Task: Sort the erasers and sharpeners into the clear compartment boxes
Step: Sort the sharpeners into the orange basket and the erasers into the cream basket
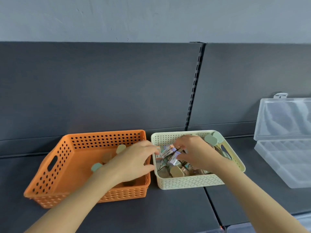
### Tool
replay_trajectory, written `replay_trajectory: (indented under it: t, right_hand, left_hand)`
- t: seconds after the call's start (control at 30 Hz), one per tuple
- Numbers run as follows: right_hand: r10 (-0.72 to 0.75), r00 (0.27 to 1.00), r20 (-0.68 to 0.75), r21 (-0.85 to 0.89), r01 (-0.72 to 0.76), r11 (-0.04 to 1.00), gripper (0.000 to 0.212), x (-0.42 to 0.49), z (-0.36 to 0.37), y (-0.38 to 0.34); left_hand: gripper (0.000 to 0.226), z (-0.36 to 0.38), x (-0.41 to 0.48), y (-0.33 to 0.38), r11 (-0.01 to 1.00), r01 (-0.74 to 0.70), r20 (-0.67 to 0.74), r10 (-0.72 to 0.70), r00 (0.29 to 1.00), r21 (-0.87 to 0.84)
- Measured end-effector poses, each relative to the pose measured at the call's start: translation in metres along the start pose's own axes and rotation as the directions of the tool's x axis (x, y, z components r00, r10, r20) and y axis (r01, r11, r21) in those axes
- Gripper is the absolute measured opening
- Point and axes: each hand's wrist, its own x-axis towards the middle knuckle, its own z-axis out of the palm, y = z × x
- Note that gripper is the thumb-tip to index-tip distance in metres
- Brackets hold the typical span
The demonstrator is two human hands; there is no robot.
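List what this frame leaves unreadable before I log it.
Head view only:
- Clear compartment box: cut off by the right edge; its dividers wash out.
- Cream basket contents: partly under the right hand; blurred, erasers versus sharpeners unclear.
- Left hand: fingertips blurred; either hand's grip unclear.
- Orange basket: left forearm hides some items.

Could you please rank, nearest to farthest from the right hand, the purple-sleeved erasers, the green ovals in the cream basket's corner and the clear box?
1. Purple-sleeved erasers, at the right hand's fingertips.
2. Green ovals, cream basket's far right corner.
3. Clear box, farther right.
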Motion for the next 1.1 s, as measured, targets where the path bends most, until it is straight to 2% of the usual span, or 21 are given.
replay_trajectory:
  t: [0.13, 0.2, 0.33, 0.4, 0.53, 0.63, 0.7, 0.73, 0.8, 0.87, 0.97, 1.1]
  right_hand:
    - [0.149, 0.989, 0.008, -0.021, -0.149, 0.989, 0.012, -0.022, -0.003, 0.026]
    - [0.214, 0.977, 0.008, -0.036, -0.213, 0.976, 0.020, -0.032, 0.001, 0.037]
    - [0.221, 0.973, 0.070, 0.007, -0.222, 0.975, 0.026, -0.042, 0.006, 0.047]
    - [0.221, 0.972, 0.084, -0.006, -0.221, 0.975, 0.026, -0.044, 0.007, 0.047]
    - [0.215, 0.977, -0.002, 0.040, -0.215, 0.976, 0.021, -0.046, 0.004, 0.048]
    - [0.236, 0.963, -0.134, 0.059, -0.230, 0.972, 0.012, -0.041, -0.005, 0.057]
    - [0.239, 0.940, -0.242, 0.051, -0.233, 0.971, 0.012, -0.037, -0.014, 0.062]
    - [0.244, 0.937, -0.251, 0.033, -0.244, 0.969, 0.020, -0.035, -0.017, 0.065]
    - [0.260, 0.952, -0.162, -0.028, -0.268, 0.963, 0.038, -0.030, -0.021, 0.071]
    - [0.230, 0.972, -0.055, -0.098, -0.234, 0.967, 0.045, -0.026, -0.021, 0.078]
    - [0.170, 0.984, 0.058, -0.178, -0.157, 0.971, 0.059, -0.021, -0.017, 0.090]
    - [0.112, 0.993, 0.042, -0.218, -0.100, 0.971, 0.057, -0.017, -0.016, 0.096]
  left_hand:
    - [0.041, 0.017, 0.022, 0.023, 0.995, -0.089, 0.086, 0.093, 0.992, -0.044]
    - [0.044, 0.026, 0.032, 0.029, 0.989, -0.140, 0.138, 0.144, 0.980, -0.036]
    - [0.058, 0.042, 0.048, 0.030, 0.979, -0.205, 0.260, 0.195, 0.946, 0.014]
    - [0.058, 0.048, 0.053, 0.028, 0.974, -0.221, 0.288, 0.200, 0.937, 0.043]
    - [0.040, 0.054, 0.058, 0.027, 0.977, -0.203, 0.280, 0.178, 0.943, 0.064]
    - [0.020, 0.053, 0.059, 0.027, 0.984, -0.176, 0.163, 0.174, 0.971, -0.006]
    - [0.018, 0.050, 0.060, 0.027, 0.989, -0.143, 0.126, 0.147, 0.981, -0.040]
    - [0.024, 0.049, 0.060, 0.026, 0.990, -0.136, 0.164, 0.140, 0.977, -0.035]
    - [0.044, 0.049, 0.060, 0.027, 0.988, -0.153, 0.294, 0.149, 0.944, -0.008]
    - [0.055, 0.050, 0.060, 0.027, 0.980, -0.197, 0.356, 0.177, 0.918, 0.022]
    - [0.051, 0.053, 0.065, 0.027, 0.972, -0.225, 0.334, 0.192, 0.923, 0.064]
    - [0.040, 0.055, 0.068, 0.027, 0.980, -0.195, 0.293, 0.180, 0.939, 0.025]
